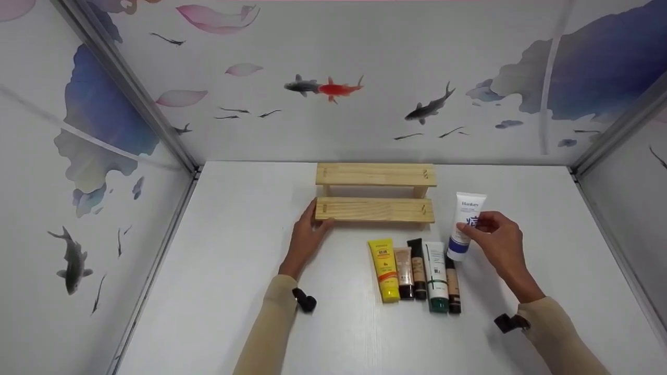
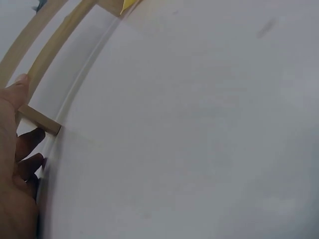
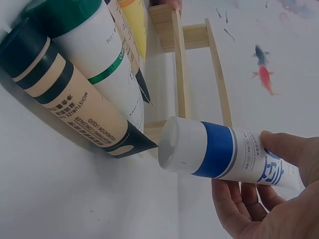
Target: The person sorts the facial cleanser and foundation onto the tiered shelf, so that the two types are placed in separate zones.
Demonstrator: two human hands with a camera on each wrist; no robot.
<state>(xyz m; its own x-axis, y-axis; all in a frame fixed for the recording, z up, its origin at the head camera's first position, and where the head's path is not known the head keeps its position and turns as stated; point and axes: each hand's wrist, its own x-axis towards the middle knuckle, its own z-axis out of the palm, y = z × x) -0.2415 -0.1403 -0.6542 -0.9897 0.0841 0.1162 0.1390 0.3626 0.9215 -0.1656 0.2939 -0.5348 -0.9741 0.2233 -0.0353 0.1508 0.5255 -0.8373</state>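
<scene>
Clamped in the right hand's (image 1: pixel 503 242) thumb and fingers: white plastic squeeze tube with a blue band (image 1: pixel 458 240), cap end down | row of five yellow, beige, black-and-tan and white-green tubes (image 1: pixel 418 268) lying around its 7–8 o'clock | pale wooden two-step rack (image 1: pixel 375 209) roughly at its 10 | left hand (image 1: pixel 308 232) gripping that rack's 8 o'clock end, btw

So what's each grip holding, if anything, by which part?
Right grip: white-and-blue squeeze tube, by its printed body. Left grip: pale wooden two-tier rack, by its lower tier, left end.
</scene>
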